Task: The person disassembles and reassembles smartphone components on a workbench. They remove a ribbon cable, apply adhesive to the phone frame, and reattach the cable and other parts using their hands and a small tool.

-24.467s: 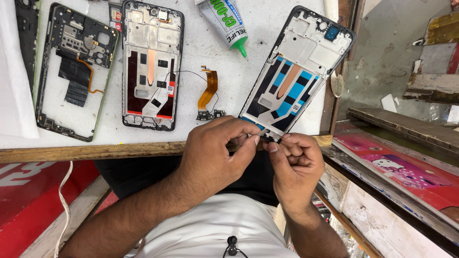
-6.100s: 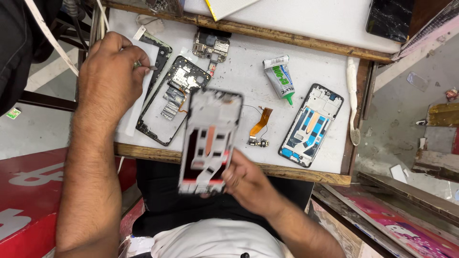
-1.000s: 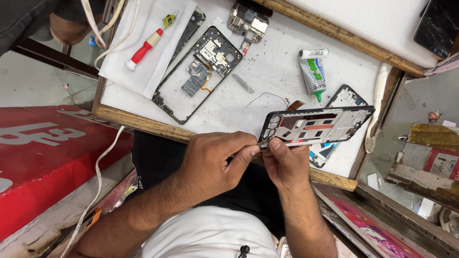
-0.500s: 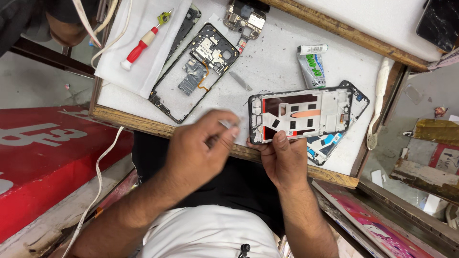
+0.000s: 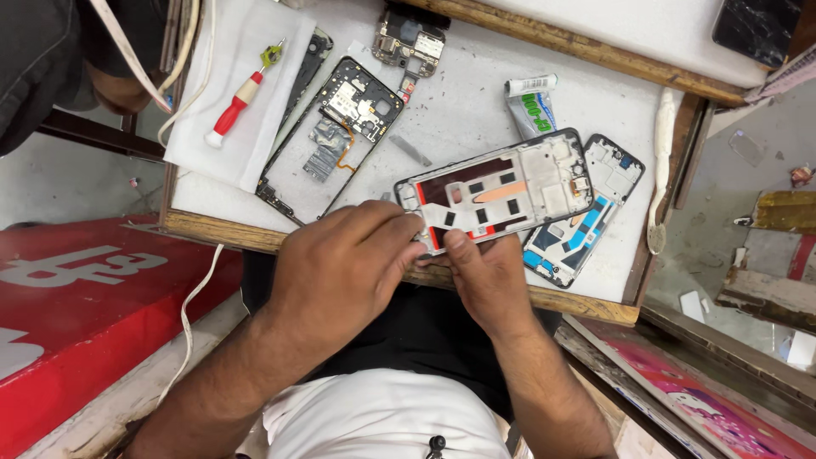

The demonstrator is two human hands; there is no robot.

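A bare phone frame [image 5: 501,191], black-rimmed with red and white inner parts, is held face-up just above the front edge of the white work board [image 5: 476,102]. My right hand [image 5: 484,276] grips its near end from below, thumb on the frame's lower edge. My left hand [image 5: 344,268] has its fingertips pinched on the frame's left end. Part of a second frame [image 5: 586,229] with blue inner strips lies under it on the board.
A third opened phone frame [image 5: 327,136] lies at the board's left. Left of it, a red-handled screwdriver [image 5: 238,98] rests on a white cloth. A glue tube [image 5: 531,102] and a small circuit board [image 5: 408,38] lie at the back. Another person's arm [image 5: 76,59] is at top left.
The held frame has turned from edge-on to flat, face-up, and dropped lower. My left hand came back onto its left end after lifting off half a second ago.
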